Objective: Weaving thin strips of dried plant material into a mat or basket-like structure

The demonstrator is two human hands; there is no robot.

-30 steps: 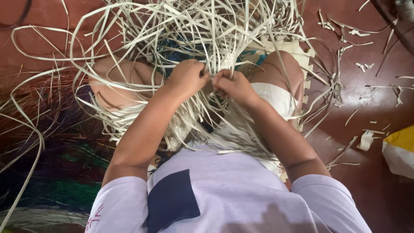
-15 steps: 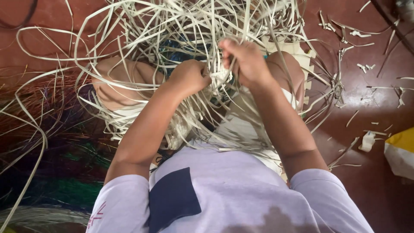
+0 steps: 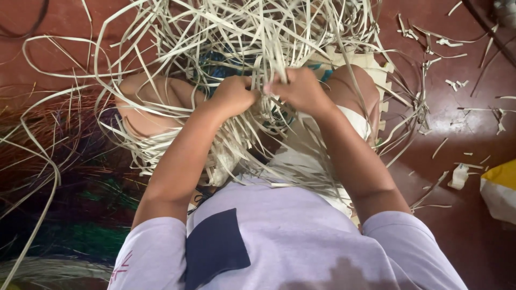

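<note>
A big tangle of pale flat weaving strips (image 3: pixel 236 32) spreads over my lap and knees. My left hand (image 3: pixel 232 95) is closed on strips at the middle of the tangle. My right hand (image 3: pixel 301 88) sits right beside it, fingers pinched on a few strips that rise upward. The two hands almost touch. A flat woven piece (image 3: pixel 371 62) with a notched edge lies under my right knee. What the fingertips grip exactly is hidden by the strips.
The floor (image 3: pixel 462 134) is dark red and glossy, with short strip offcuts (image 3: pixel 457 174) scattered at the right. A yellow and white bag (image 3: pixel 500 188) lies at the right edge. Dark red, purple and green fibre bundles (image 3: pixel 64 215) lie at the left.
My right hand rose with strips half a second ago, then came back down beside the left hand. My left hand stayed in place.
</note>
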